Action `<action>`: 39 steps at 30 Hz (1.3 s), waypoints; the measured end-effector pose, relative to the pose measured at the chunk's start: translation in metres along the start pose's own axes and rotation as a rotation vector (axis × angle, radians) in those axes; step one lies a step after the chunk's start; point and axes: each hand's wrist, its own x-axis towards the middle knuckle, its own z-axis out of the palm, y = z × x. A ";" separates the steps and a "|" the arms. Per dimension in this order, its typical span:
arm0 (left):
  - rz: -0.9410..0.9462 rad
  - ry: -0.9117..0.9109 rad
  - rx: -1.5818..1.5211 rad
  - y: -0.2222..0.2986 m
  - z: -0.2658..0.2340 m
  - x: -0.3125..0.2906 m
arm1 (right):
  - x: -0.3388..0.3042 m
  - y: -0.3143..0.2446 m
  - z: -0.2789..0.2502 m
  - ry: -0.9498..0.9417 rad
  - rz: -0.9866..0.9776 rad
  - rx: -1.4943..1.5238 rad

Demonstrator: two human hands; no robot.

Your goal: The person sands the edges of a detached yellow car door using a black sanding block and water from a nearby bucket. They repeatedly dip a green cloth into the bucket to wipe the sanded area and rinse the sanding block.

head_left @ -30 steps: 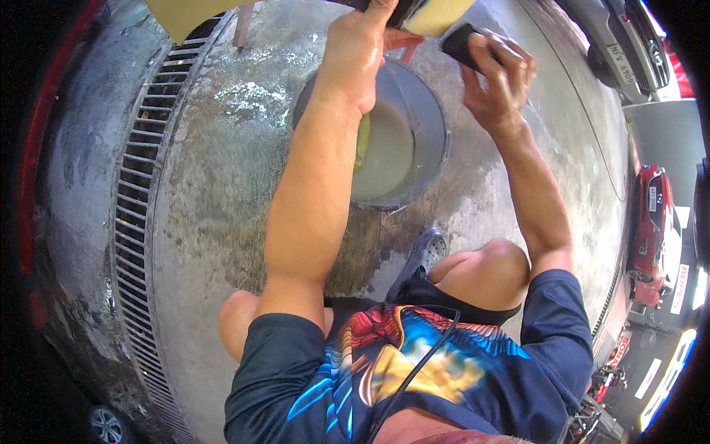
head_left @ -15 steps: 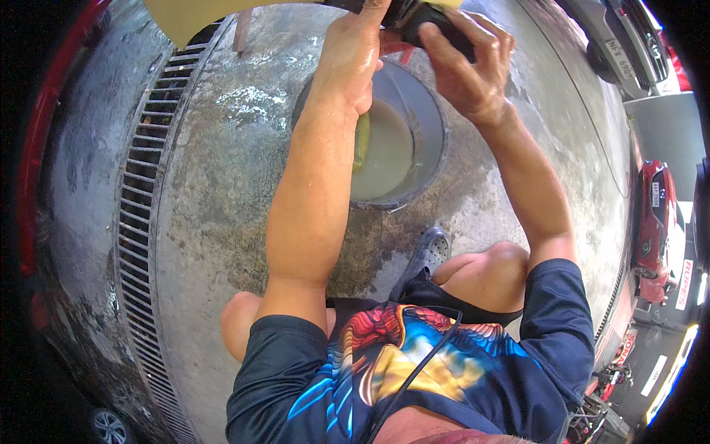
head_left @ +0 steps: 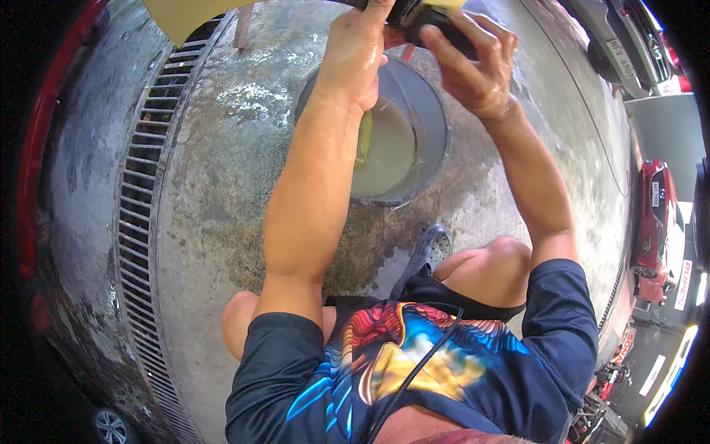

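Both my arms reach to the upper edge of the view, above a grey bucket (head_left: 433,140). My left hand (head_left: 359,55) looks wet and grips a dark, glossy piece (head_left: 403,13), its thumb laid along it; its other fingers are mostly hidden. In my right hand (head_left: 481,74) is a black block-like thing (head_left: 447,33), thumb on the near side and fingers bent over the far side. It presses close to the dark piece, and I cannot tell its exact kind. Cloudy water (head_left: 388,152) fills part of the bucket, where a yellow-green cloth-like thing (head_left: 364,137) shows beside my left forearm.
A yellow panel (head_left: 188,18) juts in at the upper left. A metal drain grate (head_left: 140,185) runs down the left of the wet concrete floor (head_left: 222,192). Parked at the right are a silver vehicle (head_left: 614,44) and a red car (head_left: 651,222). My grey clog (head_left: 436,248) stands below the bucket.
My hands and the things in them have barely moved. The bucket and floor sit very slightly differently in the view.
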 end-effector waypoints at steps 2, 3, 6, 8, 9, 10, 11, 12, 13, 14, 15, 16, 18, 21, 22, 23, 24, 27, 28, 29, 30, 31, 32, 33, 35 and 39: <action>0.030 -0.031 -0.019 -0.001 -0.001 0.003 | 0.001 0.000 -0.002 0.022 -0.021 -0.049; 0.112 -0.091 -0.042 -0.006 -0.004 0.003 | 0.000 0.000 -0.004 0.122 -0.019 -0.048; 0.173 -0.129 -0.026 -0.020 -0.009 0.012 | -0.002 0.000 -0.003 0.016 -0.043 -0.086; 0.160 -0.137 -0.045 -0.026 -0.015 0.017 | -0.004 0.000 -0.002 -0.006 -0.042 -0.073; 0.147 -0.153 -0.054 -0.028 -0.015 0.018 | -0.004 0.000 -0.002 -0.025 -0.029 -0.062; 0.141 -0.167 -0.064 -0.029 -0.015 0.018 | -0.003 -0.001 -0.001 -0.026 -0.020 -0.045; 0.137 -0.182 -0.072 -0.028 -0.015 0.018 | -0.002 -0.001 -0.002 0.046 -0.006 -0.011; 0.135 -0.192 -0.082 -0.027 -0.014 0.017 | 0.000 -0.001 -0.002 0.116 0.006 -0.003; 0.165 -0.188 -0.097 -0.025 -0.012 0.015 | 0.002 -0.001 -0.003 0.044 -0.009 -0.025; 0.182 -0.192 -0.107 -0.025 -0.009 0.013 | 0.005 -0.002 -0.004 0.031 -0.011 -0.036; 0.193 -0.204 -0.114 -0.024 -0.006 0.011 | 0.009 -0.001 -0.005 0.063 -0.015 -0.033; 0.155 -0.073 -0.097 -0.022 -0.005 0.012 | 0.011 -0.002 -0.005 -0.034 -0.045 -0.118; 0.162 -0.155 -0.098 -0.021 -0.006 0.013 | 0.014 -0.003 -0.007 0.028 -0.076 -0.045; 0.173 -0.237 -0.142 -0.027 -0.006 0.017 | 0.011 -0.002 -0.007 -0.013 -0.039 -0.052; 0.184 -0.258 -0.162 -0.029 -0.005 0.018 | 0.008 -0.002 -0.007 0.007 -0.030 -0.065; 0.189 -0.283 -0.180 -0.031 -0.004 0.018 | 0.004 -0.002 -0.008 0.021 -0.014 -0.083; 0.218 -0.270 -0.183 -0.033 -0.002 0.018 | 0.001 -0.001 -0.006 0.046 0.034 -0.070; 0.378 -0.133 -0.220 -0.037 -0.005 0.017 | -0.011 0.002 -0.004 -0.321 -0.014 -0.009; 0.216 -0.118 -0.252 -0.033 -0.005 0.027 | -0.014 0.005 -0.003 -0.623 0.288 0.171; 0.194 -0.215 -0.267 -0.032 -0.009 0.026 | -0.014 0.007 -0.002 -0.135 -0.064 0.003; 0.203 -0.218 -0.229 -0.032 -0.011 0.025 | -0.012 0.007 -0.006 -0.078 -0.064 -0.067; 0.119 -0.155 -0.261 -0.030 -0.013 0.027 | -0.006 0.007 -0.007 0.041 -0.037 -0.064; 0.147 -0.212 -0.245 -0.032 -0.014 0.026 | 0.001 0.002 -0.009 0.102 -0.013 -0.055; 0.096 -0.110 -0.257 -0.031 -0.015 0.027 | 0.010 0.000 -0.011 0.088 -0.015 -0.060; 0.232 -0.167 -0.282 -0.033 -0.016 0.028 | 0.024 -0.004 -0.014 -0.056 -0.056 -0.047; 0.217 -0.131 -0.253 -0.034 -0.018 0.024 | 0.032 -0.001 -0.022 0.030 -0.030 -0.034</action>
